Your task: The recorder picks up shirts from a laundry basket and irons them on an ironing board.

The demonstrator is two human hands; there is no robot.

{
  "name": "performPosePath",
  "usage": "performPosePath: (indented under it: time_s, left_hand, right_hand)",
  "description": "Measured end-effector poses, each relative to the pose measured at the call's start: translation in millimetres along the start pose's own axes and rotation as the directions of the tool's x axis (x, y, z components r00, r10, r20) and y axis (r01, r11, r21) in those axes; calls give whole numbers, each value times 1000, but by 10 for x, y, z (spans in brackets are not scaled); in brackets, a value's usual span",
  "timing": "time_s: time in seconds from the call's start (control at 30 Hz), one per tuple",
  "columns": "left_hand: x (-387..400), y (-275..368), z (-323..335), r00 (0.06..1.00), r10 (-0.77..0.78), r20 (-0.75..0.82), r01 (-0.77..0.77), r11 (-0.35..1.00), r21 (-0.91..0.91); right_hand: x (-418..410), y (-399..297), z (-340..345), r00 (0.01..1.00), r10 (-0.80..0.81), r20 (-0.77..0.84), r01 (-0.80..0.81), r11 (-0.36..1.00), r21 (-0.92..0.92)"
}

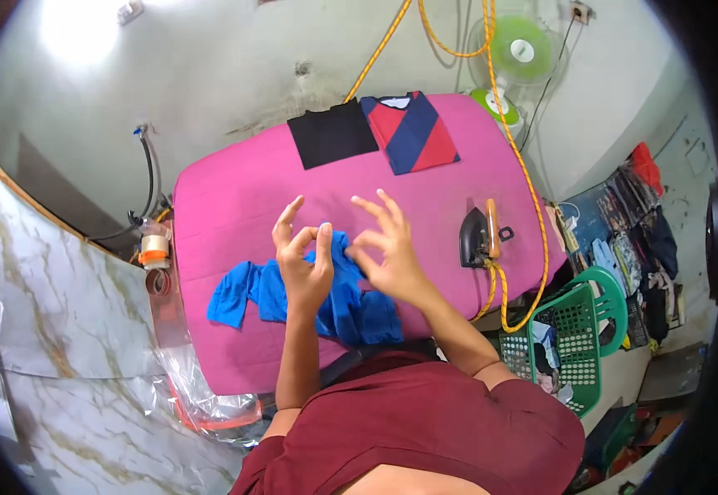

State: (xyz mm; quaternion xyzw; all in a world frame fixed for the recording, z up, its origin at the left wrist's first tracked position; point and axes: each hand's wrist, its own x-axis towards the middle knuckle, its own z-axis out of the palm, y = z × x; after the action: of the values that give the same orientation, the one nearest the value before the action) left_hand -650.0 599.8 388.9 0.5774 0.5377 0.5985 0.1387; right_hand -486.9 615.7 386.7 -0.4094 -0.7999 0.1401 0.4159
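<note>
A crumpled blue garment [340, 297] lies across the near part of the pink padded surface [241, 198], partly hidden by my hands and forearms. My left hand [306, 257] is over its middle, thumb raised against a bent index finger, other fingers curved up. To its right, my right hand [387, 250] has thumb and index finger brought close together, other fingers spread. Blue cloth shows between the two hands, near the fingertips. Whether either hand pinches it cannot be made out. A black clothes iron [475, 238] with a wooden handle is on the pink surface, right of my hands.
A folded black garment [334, 136] and a folded red-and-navy shirt [413, 133] lie at the far edge. A yellow rope-like cord [529, 185] runs down to the iron. Right are a green laundry basket [566, 343] and a green fan [520, 49]. Clear plastic [210, 390] lies lower left.
</note>
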Motion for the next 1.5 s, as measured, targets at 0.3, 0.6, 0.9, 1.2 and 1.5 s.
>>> performPosePath:
  time_s: [0.3, 0.6, 0.9, 1.2, 1.5]
  left_hand:
    - [-76, -15, -63, 940, -37, 338, -162, 825, 541]
    - [-16, 188, 22, 917, 220, 332, -349, 845, 405]
    - [13, -50, 7, 994, 15, 109, -19, 999, 34]
    - [72, -378, -130, 892, 126, 433, -178, 981, 82]
    - [-155, -734, 55, 880, -159, 448, -110, 849, 517]
  right_hand:
    - [246, 111, -317, 960, 275, 53, -228, 659, 717]
    - [117, 208, -176, 967, 239, 88, -239, 731, 639]
    - [82, -278, -191, 992, -102, -75, 96, 992, -83]
    - [149, 40, -296, 976, 60, -211, -41, 995, 95]
    - [169, 347, -599, 812, 423, -403, 2, 688, 726]
